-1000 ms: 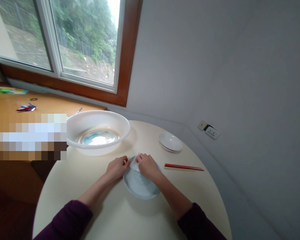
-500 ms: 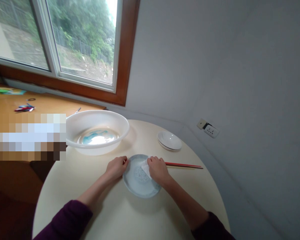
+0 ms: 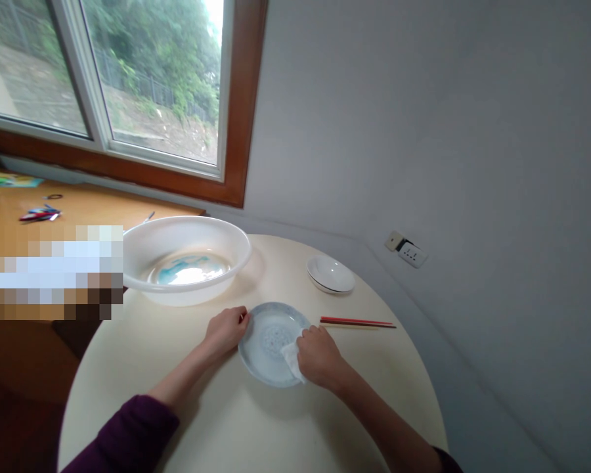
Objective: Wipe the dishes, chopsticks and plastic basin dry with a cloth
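Note:
A pale blue-grey patterned plate is in front of me over the round table. Its left rim is gripped by my left hand, fingers curled at the edge. My right hand is closed around a white cloth or tissue, which lies against the plate's right rim. Most of that cloth is hidden under the fingers. Just beyond my right hand lie red and dark chopsticks.
A large translucent white basin stands at the table's back left. Stacked white dishes sit at the back right. The cream table meets a wooden desk with pens. A wall socket is at right.
My right hand has slid with the cloth down along the plate's right rim, toward me, uncovering the chopsticks' near ends. My left hand keeps its hold. The view has shifted slightly.

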A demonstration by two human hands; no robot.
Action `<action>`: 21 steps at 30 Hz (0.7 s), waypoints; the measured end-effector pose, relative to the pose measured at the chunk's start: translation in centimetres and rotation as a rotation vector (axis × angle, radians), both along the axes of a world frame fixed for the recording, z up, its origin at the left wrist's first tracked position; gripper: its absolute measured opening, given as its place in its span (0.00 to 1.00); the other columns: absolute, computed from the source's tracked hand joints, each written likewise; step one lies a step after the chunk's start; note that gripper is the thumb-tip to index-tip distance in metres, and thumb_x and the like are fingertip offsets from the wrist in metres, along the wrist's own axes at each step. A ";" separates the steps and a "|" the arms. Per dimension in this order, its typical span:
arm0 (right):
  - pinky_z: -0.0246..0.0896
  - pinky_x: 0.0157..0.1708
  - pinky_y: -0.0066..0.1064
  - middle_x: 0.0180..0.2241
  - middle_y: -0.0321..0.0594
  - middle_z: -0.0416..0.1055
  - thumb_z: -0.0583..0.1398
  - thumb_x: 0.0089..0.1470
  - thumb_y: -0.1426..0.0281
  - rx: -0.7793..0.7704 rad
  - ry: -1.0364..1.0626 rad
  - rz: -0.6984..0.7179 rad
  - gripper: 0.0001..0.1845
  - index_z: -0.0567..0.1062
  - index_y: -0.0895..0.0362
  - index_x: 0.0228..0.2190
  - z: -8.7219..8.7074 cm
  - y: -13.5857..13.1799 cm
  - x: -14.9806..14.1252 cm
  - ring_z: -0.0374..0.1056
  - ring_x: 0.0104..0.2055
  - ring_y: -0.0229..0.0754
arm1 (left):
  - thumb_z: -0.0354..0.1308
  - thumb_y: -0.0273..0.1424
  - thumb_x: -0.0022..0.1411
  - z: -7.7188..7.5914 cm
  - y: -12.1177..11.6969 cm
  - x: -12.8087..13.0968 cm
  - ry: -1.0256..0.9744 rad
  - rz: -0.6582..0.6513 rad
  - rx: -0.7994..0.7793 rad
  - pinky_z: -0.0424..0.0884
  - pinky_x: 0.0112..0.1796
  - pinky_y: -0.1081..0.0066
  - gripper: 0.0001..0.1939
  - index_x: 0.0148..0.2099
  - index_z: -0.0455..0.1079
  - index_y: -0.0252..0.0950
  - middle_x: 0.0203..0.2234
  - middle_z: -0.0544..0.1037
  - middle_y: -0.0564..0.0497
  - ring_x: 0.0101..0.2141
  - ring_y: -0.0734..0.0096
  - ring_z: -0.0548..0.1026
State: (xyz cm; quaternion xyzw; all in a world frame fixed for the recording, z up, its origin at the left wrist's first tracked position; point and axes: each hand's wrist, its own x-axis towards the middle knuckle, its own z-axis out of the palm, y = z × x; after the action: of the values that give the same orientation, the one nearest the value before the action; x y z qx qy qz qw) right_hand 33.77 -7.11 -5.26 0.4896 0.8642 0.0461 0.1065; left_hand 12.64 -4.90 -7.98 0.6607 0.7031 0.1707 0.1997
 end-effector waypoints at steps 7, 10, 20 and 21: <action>0.53 0.37 0.34 0.34 0.46 0.73 0.51 0.56 0.77 -0.092 0.175 0.153 0.11 0.73 0.61 0.31 -0.1 -2.6 -1.1 0.67 0.38 0.45 | 0.42 0.39 0.61 -0.1 0.1 0.1 0.003 0.019 0.004 0.56 0.26 0.70 0.17 0.30 0.68 0.39 0.31 0.78 0.47 0.33 0.61 0.74; 0.53 0.37 0.33 0.34 0.43 0.72 0.50 0.59 0.75 -0.112 0.293 0.210 0.10 0.71 0.59 0.32 -0.1 -3.7 -1.5 0.65 0.37 0.42 | 0.42 0.39 0.61 -0.1 0.1 0.1 0.005 0.021 0.016 0.57 0.27 0.70 0.17 0.31 0.69 0.39 0.31 0.78 0.47 0.33 0.61 0.74; 0.55 0.40 0.34 0.35 0.39 0.70 0.61 0.53 0.67 0.055 0.365 0.296 0.09 0.68 0.55 0.37 -3.6 -4.5 -1.5 0.63 0.38 0.43 | 0.42 0.39 0.62 -0.2 0.2 0.1 -0.049 0.010 0.021 0.60 0.29 0.70 0.16 0.39 0.70 0.41 0.33 0.78 0.49 0.33 0.64 0.73; 0.55 0.39 0.34 0.34 0.38 0.70 0.60 0.53 0.67 0.078 0.359 0.305 0.08 0.68 0.55 0.36 -3.9 -4.2 -1.4 0.64 0.38 0.43 | 0.42 0.38 0.62 -0.3 0.2 0.1 -0.057 0.004 0.022 0.60 0.29 0.70 0.16 0.40 0.69 0.42 0.33 0.78 0.50 0.33 0.65 0.73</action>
State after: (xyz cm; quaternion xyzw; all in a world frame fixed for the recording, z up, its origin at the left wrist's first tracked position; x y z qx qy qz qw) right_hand 32.36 -11.29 -9.19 0.3577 0.9307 0.0070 -0.0762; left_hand 12.73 -4.68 -8.26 0.6561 0.6967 0.1976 0.2122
